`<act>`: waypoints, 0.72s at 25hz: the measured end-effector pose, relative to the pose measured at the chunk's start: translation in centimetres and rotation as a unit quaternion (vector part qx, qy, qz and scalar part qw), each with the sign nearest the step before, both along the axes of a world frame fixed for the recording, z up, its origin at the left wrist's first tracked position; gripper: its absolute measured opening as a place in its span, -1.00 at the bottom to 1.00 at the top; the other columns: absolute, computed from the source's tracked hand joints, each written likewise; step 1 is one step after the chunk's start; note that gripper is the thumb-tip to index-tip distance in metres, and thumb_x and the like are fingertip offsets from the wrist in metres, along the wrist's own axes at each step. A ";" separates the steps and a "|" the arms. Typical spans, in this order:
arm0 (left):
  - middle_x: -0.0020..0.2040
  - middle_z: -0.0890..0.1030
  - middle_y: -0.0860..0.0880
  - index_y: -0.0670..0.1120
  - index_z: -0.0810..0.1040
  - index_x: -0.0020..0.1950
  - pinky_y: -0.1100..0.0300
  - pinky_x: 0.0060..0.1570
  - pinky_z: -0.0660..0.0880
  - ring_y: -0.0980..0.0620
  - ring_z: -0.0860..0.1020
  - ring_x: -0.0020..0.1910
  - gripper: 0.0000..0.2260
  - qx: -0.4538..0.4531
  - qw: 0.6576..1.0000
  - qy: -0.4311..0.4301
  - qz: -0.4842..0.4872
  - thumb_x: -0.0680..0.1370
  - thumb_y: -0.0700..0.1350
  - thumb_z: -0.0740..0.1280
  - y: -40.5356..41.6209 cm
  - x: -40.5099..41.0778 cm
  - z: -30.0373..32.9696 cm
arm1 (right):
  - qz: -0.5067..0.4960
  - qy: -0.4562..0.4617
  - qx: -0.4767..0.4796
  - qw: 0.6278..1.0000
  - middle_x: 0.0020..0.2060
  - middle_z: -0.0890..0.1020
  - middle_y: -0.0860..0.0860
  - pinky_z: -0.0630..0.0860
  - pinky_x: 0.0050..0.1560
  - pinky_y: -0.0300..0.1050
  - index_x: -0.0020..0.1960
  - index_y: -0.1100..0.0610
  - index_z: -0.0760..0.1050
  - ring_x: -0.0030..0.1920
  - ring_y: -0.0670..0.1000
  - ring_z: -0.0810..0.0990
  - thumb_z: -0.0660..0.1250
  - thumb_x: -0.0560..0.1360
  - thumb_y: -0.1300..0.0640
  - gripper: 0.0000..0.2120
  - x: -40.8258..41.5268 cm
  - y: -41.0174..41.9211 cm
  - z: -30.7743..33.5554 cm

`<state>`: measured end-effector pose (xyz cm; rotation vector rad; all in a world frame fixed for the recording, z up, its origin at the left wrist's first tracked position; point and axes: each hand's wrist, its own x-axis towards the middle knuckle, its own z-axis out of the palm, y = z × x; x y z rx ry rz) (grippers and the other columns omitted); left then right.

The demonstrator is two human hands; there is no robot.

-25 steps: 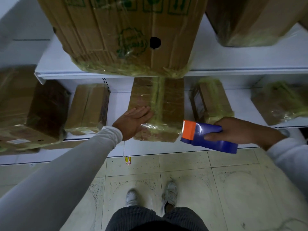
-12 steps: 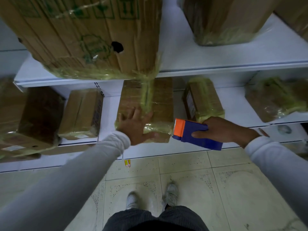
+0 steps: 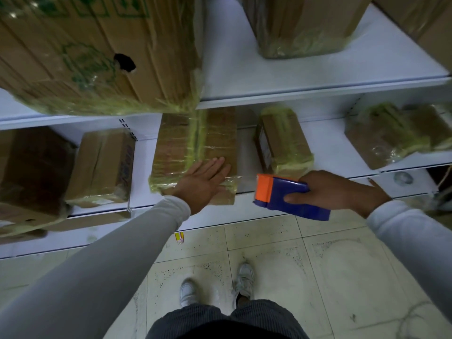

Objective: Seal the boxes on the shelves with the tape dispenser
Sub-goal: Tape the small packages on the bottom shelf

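A flat brown cardboard box (image 3: 176, 145) wrapped in yellowish tape lies on the lower white shelf (image 3: 337, 133). My left hand (image 3: 201, 183) rests flat on its near end, fingers straight. My right hand (image 3: 335, 189) grips a blue tape dispenser (image 3: 291, 196) with an orange front, held just right of the box's near right corner. A thin strip of clear tape runs from the dispenser's front to the box.
Other taped boxes sit on the lower shelf: one to the left (image 3: 102, 167), one to the right (image 3: 283, 143), another far right (image 3: 386, 135). A large printed carton (image 3: 93, 52) overhangs the upper shelf. Tiled floor and my shoes (image 3: 242, 280) are below.
My left hand has moved from the box's near edge onto its top and flattened out. The dispenser stays beside the box's right corner. The view has shifted slightly.
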<state>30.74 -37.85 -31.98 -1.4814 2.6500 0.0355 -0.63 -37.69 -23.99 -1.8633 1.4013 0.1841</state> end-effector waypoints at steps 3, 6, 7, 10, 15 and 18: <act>0.57 -0.02 -0.01 -0.01 -0.03 0.56 0.04 0.47 -0.16 0.01 0.00 0.54 -0.50 -0.009 1.000 0.008 0.004 0.65 0.11 -0.04 0.0 -0.1 -0.1 | -0.014 0.068 -0.041 0.997 -0.39 0.65 -0.08 0.52 -0.27 -0.15 -0.24 -0.07 0.56 -0.35 -0.13 0.62 0.30 0.42 -0.38 -0.62 -1.1 0.2 0.0; 0.57 0.00 -0.02 0.00 -0.01 0.56 0.02 0.47 -0.16 0.00 0.02 0.54 -0.48 0.003 1.000 0.026 0.017 0.63 0.13 -0.02 0.5 -0.5 -0.1 | -0.029 0.128 -0.068 0.989 -0.35 0.56 -0.03 0.50 -0.21 -0.09 -0.14 0.02 0.53 -0.28 0.01 0.58 0.24 0.46 -0.38 -0.54 2.5 -0.1 -2.1; 0.57 0.00 -0.02 0.01 -0.02 0.56 0.01 0.48 -0.16 0.01 0.01 0.54 -0.46 0.007 0.999 0.026 0.022 0.62 0.16 -0.02 0.5 -0.6 0.0 | -0.046 0.131 -0.081 0.987 -0.35 0.54 -0.04 0.45 -0.25 -0.12 -0.14 0.04 0.51 -0.29 0.01 0.56 0.23 0.48 -0.36 -0.54 4.2 -0.1 -2.9; 0.57 0.03 0.00 0.01 0.00 0.56 -0.05 0.49 -0.12 0.01 0.04 0.53 -0.36 0.014 0.998 0.031 0.049 0.56 0.28 -0.01 0.6 -1.0 0.0 | -0.053 0.189 -0.147 0.969 -0.35 0.50 -0.03 0.42 -0.28 -0.15 -0.15 0.09 0.46 -0.27 0.04 0.55 0.17 0.54 -0.25 -0.60 7.5 -0.4 -4.6; 0.33 0.35 -0.04 -0.09 0.11 0.52 -0.21 0.38 0.13 -0.10 0.34 0.26 -0.14 -0.033 0.985 0.012 0.168 0.40 0.47 0.00 1.0 -4.0 0.1 | -0.096 0.194 -0.145 0.966 -0.30 0.53 -0.03 0.45 -0.27 -0.16 -0.13 0.09 0.44 -0.27 0.00 0.55 0.18 0.54 -0.26 -0.60 5.9 0.4 -5.4; 0.30 0.33 -0.11 -0.08 0.10 0.50 -0.30 0.32 0.15 -0.15 0.32 0.24 -0.23 -0.045 0.973 -0.001 0.225 0.43 0.30 0.22 0.4 -6.2 0.0 | -0.115 0.122 -0.121 0.978 -0.39 0.51 -0.06 0.31 -0.41 -0.21 -0.27 0.03 0.37 -0.39 -0.06 0.49 0.22 0.48 -0.34 -0.55 4.8 0.6 -4.7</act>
